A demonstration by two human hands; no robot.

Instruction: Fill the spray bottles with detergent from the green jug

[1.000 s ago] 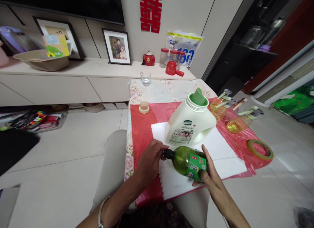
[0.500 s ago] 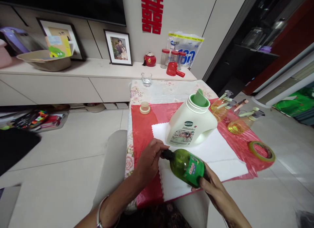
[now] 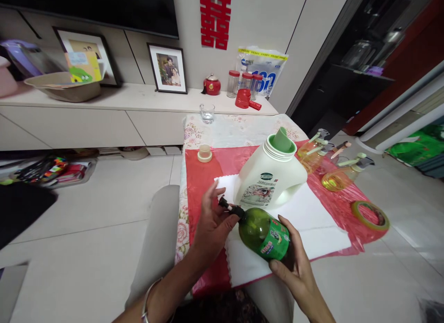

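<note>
My right hand (image 3: 294, 263) grips the base of a green plastic bottle (image 3: 262, 232) with a green label, tilted with its neck toward the left. My left hand (image 3: 211, 221) pinches the bottle's black pump head (image 3: 229, 207), with the other fingers spread. Both are above a white cloth (image 3: 305, 221) lying on a red sheet (image 3: 201, 184). Just behind stands a large white detergent jug (image 3: 268, 177) with an open green spout.
Two amber pump bottles (image 3: 329, 168) lie at the table's right, with a tape roll (image 3: 370, 214) near the right edge. A beige cap (image 3: 204, 153) and a glass cup (image 3: 207, 112) sit farther back. A low cabinet (image 3: 104, 114) with photo frames runs behind.
My left hand has loosened from covering the bottle's neck, so the black pump head now shows. My right hand shifted its grip lower on the bottle's base.
</note>
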